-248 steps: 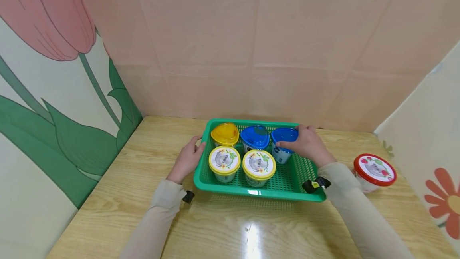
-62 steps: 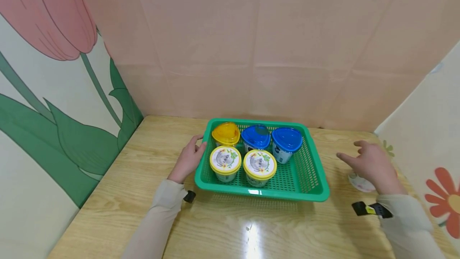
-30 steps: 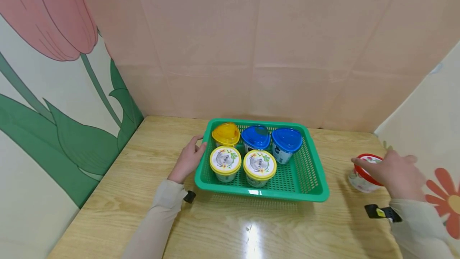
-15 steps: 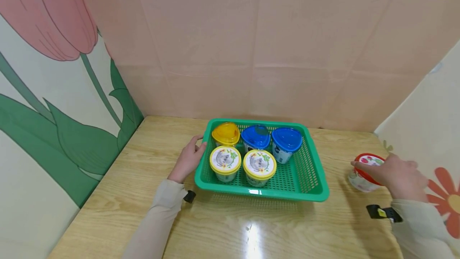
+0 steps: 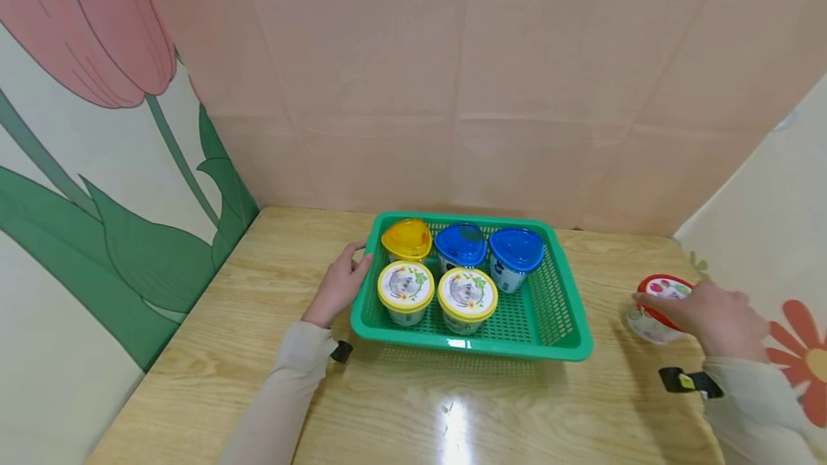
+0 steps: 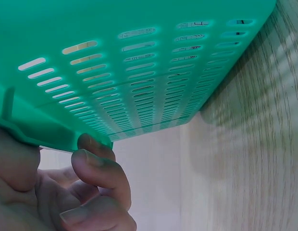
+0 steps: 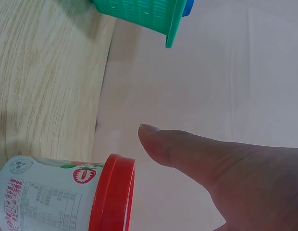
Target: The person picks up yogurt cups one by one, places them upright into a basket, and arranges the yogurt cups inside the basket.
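A green plastic basket [image 5: 472, 350] stands on the table, its left rim gripped by my left hand [image 5: 337, 285]. In the left wrist view the fingers [image 6: 108, 175] curl under that rim. To the right of the basket stands a white tub with a red lid [image 5: 655, 321] and a fruit print. Above it hovers my right hand [image 5: 723, 318], covering part of the lid in the head view. The right wrist view shows the thumb [image 7: 187, 151] stretched out, apart from the red lid [image 7: 113, 192]; the other fingers are out of that view.
Inside the basket are two tubs with yellow-rimmed white lids [image 5: 405, 285], a tub with a clear yellow lid [image 5: 407, 239] and two blue-lidded tubs [image 5: 515, 250]. Behind the wooden table [image 5: 362, 400] rises a pinkish wall covering [image 5: 413, 92]. A painted wall [image 5: 795, 271] borders the right side.
Earlier my right hand was at the right blue-lidded tub in the basket. It has let go, moved right, and now hovers over the red-lidded tub, nearly still. My left hand stays on the rim.
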